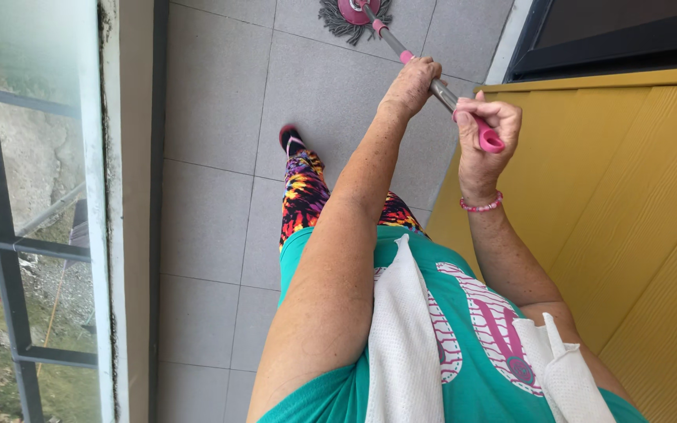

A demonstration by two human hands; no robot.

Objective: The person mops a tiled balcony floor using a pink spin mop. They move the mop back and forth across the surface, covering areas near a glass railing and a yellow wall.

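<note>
Both hands' fingers (479, 106) wrap the mop handle (440, 90).

head view, steeply downward, close

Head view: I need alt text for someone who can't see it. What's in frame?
Looking down, a person grips a mop handle with both hands: left hand on the metal shaft, right hand on the pink end grip. The mop head rests on grey floor tiles, beside a yellow wall; a white cloth hangs over the person's front.
</note>
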